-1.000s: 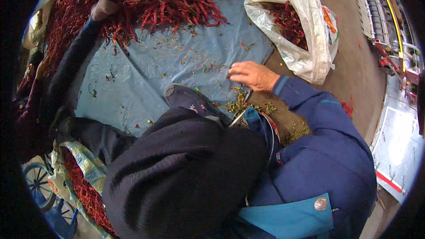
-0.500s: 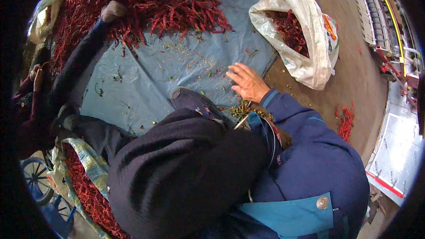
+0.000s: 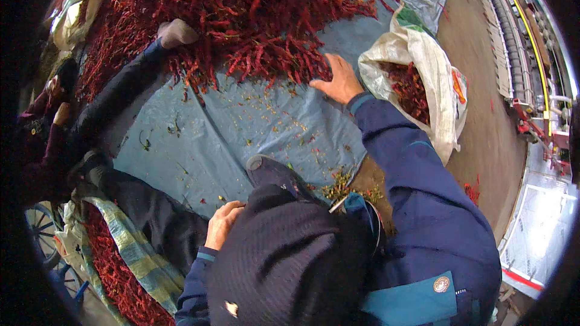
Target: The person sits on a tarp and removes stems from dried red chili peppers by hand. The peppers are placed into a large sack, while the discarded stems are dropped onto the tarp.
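View: head camera, looking down.
Right hand: above centre of the frame, at the lower right edge of the pile of red peppers; a dark blue sleeve runs up to it from the lower right.
Right fingers: thumb set apart from the others, with a gap facing the pile; contact with the peppers cannot be confirmed.
Left hand: below and left of centre, just beside black ribbed cloth.
Left fingers: bent and close together; tips partly obscured at the cloth, so whether they pinch anything cannot be told.
Pepper position: the pile spreads across the upper left and upper centre, lying on a blue sheet.
Sheet condition: creased, with small yellowish bits and stems scattered over it.
White sack: upper right, mouth open, red peppers inside, near the right hand.
Striped sack: lower left, open, holding red peppers.
Feet: dark shoe near centre; pale sock at upper left, against the pile.
Second person: hands and dark purple sleeves visible at the left edge.
Right edge: machinery with a yellow strip.
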### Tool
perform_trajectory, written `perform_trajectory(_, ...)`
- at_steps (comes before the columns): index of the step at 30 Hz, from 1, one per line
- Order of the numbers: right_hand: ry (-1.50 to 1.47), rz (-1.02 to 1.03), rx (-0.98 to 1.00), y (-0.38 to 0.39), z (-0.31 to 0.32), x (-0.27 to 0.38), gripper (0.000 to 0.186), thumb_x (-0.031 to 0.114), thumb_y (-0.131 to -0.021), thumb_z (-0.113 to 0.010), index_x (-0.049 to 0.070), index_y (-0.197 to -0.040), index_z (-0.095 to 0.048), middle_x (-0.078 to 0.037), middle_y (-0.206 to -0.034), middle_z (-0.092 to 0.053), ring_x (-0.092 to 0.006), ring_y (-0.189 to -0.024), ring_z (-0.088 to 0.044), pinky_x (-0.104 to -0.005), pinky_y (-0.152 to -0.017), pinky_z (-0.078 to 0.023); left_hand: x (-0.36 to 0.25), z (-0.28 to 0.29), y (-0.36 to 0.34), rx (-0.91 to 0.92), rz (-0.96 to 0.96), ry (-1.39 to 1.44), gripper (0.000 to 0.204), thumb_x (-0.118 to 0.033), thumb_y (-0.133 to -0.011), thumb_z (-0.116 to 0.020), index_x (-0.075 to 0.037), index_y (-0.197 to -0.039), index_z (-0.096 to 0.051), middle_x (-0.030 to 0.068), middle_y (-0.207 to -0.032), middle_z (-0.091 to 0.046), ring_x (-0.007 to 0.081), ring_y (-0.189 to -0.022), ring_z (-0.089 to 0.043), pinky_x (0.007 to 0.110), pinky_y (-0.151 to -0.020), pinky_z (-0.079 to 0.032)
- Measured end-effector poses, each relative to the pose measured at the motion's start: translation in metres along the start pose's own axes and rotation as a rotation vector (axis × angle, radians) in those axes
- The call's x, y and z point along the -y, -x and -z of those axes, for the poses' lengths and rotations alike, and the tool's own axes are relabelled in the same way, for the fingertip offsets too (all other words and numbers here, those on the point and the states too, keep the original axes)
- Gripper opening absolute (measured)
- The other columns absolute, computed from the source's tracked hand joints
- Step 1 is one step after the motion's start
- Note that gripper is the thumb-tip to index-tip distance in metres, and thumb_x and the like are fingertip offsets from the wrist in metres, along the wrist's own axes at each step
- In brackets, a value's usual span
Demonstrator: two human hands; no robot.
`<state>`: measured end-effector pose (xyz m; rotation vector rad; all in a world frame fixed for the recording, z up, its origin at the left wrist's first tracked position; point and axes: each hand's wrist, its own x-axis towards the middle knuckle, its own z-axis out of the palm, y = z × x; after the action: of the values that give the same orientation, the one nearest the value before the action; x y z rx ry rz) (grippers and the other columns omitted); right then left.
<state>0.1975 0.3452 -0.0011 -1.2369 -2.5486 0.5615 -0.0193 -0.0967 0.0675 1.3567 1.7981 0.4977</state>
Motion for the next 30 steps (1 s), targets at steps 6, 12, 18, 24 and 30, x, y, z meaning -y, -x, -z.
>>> perform_trajectory(6, -0.071, 0.081, -0.006, -0.031, -0.061, 0.065, 0.079, 0.038, -0.073, -0.080, 0.002, -0.136, -0.049, -0.031, -0.134, -0.049, -0.0498, -0.118, -0.050, -0.0533, -0.102, -0.044, 0.001, 0.002, -0.010, -0.139, -0.080, 0.047, 0.015, -0.009, -0.085, -0.070, -0.004, -0.099, -0.068, 0.0138, -0.110, -0.069, 0.0356, -0.098, -0.067, 0.042, -0.084, -0.055)
perform_trajectory(12, -0.182, 0.318, 0.067, 0.028, -0.075, 0.132, 0.060, 0.015, -0.081, -0.072, 0.002, -0.135, -0.051, -0.028, -0.136, -0.047, -0.0463, -0.122, -0.049, -0.0486, -0.105, -0.044, -0.003, 0.004, -0.035, -0.086, -0.144, 0.065, 0.013, -0.009, -0.086, -0.068, -0.004, -0.099, -0.068, 0.0135, -0.109, -0.068, 0.0353, -0.099, -0.066, 0.043, -0.086, -0.054)
perform_trajectory(18, -0.209, 0.445, 0.210, 0.053, -0.054, 0.109, 0.036, 0.012, -0.089, -0.063, 0.009, -0.125, -0.059, -0.013, -0.107, -0.062, -0.0335, -0.100, -0.063, -0.0400, -0.085, -0.053, -0.012, 0.012, -0.065, -0.193, -0.212, 0.093, 0.015, -0.011, -0.086, -0.071, -0.004, -0.100, -0.069, 0.0129, -0.110, -0.068, 0.0345, -0.100, -0.066, 0.042, -0.086, -0.055)
perform_trajectory(24, -0.077, 0.379, 0.364, 0.054, 0.004, 0.072, 0.032, 0.029, -0.088, -0.070, 0.010, -0.113, -0.062, -0.012, -0.106, -0.063, -0.0345, -0.098, -0.063, -0.0429, -0.080, -0.054, -0.011, 0.013, -0.084, -0.205, -0.244, 0.159, 0.014, -0.009, -0.087, -0.071, -0.004, -0.100, -0.067, 0.0129, -0.111, -0.069, 0.0339, -0.103, -0.068, 0.041, -0.087, -0.056)
perform_trajectory(30, -0.015, -0.166, 0.129, 0.003, 0.003, 0.015, 0.041, 0.025, -0.081, -0.076, 0.005, -0.114, -0.062, -0.018, -0.115, -0.065, -0.0394, -0.106, -0.062, -0.0448, -0.091, -0.050, 0.005, 0.007, -0.086, -0.231, -0.183, 0.218, 0.013, -0.007, -0.085, -0.071, -0.005, -0.097, -0.069, 0.0111, -0.109, -0.069, 0.0329, -0.101, -0.067, 0.041, -0.085, -0.056)
